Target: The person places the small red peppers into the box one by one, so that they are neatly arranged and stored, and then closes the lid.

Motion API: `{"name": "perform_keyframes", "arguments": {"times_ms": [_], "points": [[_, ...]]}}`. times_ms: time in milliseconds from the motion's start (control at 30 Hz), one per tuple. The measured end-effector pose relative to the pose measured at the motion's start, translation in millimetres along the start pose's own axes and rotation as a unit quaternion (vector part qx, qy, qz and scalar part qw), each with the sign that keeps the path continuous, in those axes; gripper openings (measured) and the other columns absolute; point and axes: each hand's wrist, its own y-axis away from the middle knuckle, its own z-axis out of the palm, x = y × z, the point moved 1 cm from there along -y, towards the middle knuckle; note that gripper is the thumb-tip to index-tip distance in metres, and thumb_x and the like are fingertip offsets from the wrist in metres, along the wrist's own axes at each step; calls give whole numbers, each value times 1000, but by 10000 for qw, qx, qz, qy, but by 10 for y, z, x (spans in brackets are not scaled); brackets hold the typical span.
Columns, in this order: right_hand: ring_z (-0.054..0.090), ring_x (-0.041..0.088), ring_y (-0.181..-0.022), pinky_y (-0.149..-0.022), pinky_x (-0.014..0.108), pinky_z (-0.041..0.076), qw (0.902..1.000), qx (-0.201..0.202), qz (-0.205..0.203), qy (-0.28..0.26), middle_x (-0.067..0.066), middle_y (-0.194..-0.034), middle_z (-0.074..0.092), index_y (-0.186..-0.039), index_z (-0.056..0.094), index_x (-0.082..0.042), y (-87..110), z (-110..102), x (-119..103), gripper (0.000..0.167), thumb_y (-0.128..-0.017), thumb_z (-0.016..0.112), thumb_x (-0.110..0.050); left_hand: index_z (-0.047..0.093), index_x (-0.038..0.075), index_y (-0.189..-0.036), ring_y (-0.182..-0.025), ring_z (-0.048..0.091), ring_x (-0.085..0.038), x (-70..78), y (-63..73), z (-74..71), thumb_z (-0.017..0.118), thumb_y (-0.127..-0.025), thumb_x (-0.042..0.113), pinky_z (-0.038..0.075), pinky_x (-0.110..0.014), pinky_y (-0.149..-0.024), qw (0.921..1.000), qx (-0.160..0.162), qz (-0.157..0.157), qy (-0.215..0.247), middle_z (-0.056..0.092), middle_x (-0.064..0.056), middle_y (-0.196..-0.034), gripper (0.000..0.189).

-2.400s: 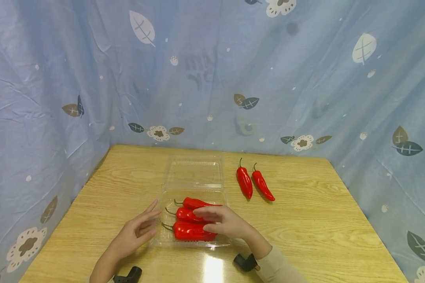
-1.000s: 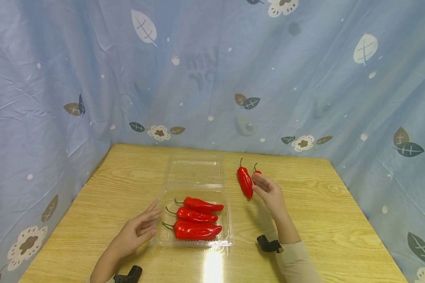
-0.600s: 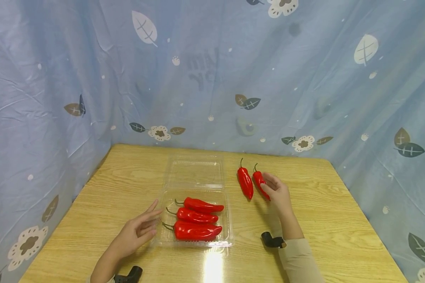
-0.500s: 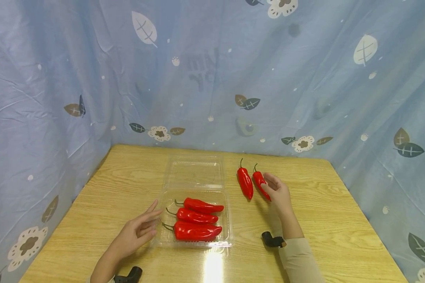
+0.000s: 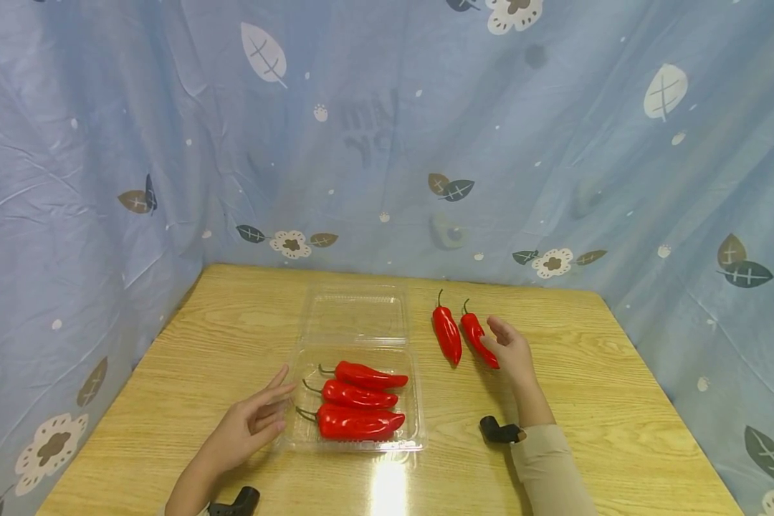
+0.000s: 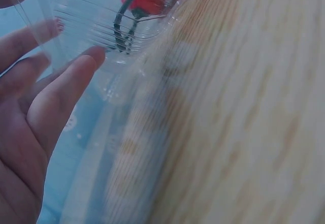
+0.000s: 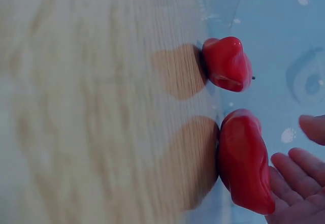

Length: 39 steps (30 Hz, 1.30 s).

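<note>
Two red chili peppers with green stems lie side by side on the table in the head view, the left one point(image 5: 447, 335) and the right one point(image 5: 474, 332). My right hand point(image 5: 514, 357) is at the lower half of the right pepper, thumb and fingers spread apart; in the right wrist view its fingers point(image 7: 299, 176) are loosely extended close beside that pepper point(image 7: 242, 158). A hinged clear plastic container point(image 5: 418, 401) holds three more red peppers point(image 5: 360, 421), stems pointing left. My left hand point(image 5: 241, 430) rests with relaxed fingers at the container's left wall, fingertips right at the plastic point(image 6: 61, 56).
The container's clear lid point(image 5: 355, 315) lies folded back flat behind its base. A wooden table point(image 5: 587, 401) carries everything, and a blue patterned cloth point(image 5: 387, 143) hangs along its back and sides. A bright light reflection shows on the wood in front of the container.
My right hand has moved from over the container to the right pepper, shifting slightly right along it in the last half second. The left hand and all the peppers stay in place.
</note>
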Motion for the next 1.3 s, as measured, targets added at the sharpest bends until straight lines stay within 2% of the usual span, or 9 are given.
{"name": "perform_keyframes", "arguments": {"times_ms": [267, 500, 800, 1300], "points": [[31, 38, -138, -115, 46, 28, 9991, -242, 101, 321, 23, -148, 36, -143, 35, 5, -57, 6, 46, 55, -93, 57, -6, 41, -9, -137, -126, 49, -15, -9, 10, 3, 57, -89, -8, 47, -17, -94, 10000, 27, 59, -1, 16, -28, -153, 50], [37, 40, -133, -110, 48, 35, 9978, -238, 148, 593, 25, -146, 38, -142, 36, 6, -110, 34, 122, 56, -92, 59, -5, 41, -10, -137, -125, 49, -16, -15, 5, 6, 57, -89, -7, 47, -17, -94, 10000, 1, 41, -9, 16, -29, -153, 50], [36, 37, -135, -112, 48, 33, 9974, -252, 351, 577, 24, -146, 38, -143, 35, 4, -123, 76, 197, 59, -92, 61, -9, 41, -9, -138, -126, 49, -14, -11, -3, 5, 56, -90, -6, 46, -15, -94, 10000, -31, -44, 48, 16, -28, -154, 50], [38, 38, -133, -110, 50, 34, 9965, -255, 417, 682, 24, -145, 40, -144, 35, 1, -134, 101, 236, 58, -92, 59, -8, 41, -10, -137, -126, 49, -14, -2, -2, -3, 56, -90, -7, 46, -15, -95, 10000, -8, 17, 74, 16, -30, -153, 49]]}}
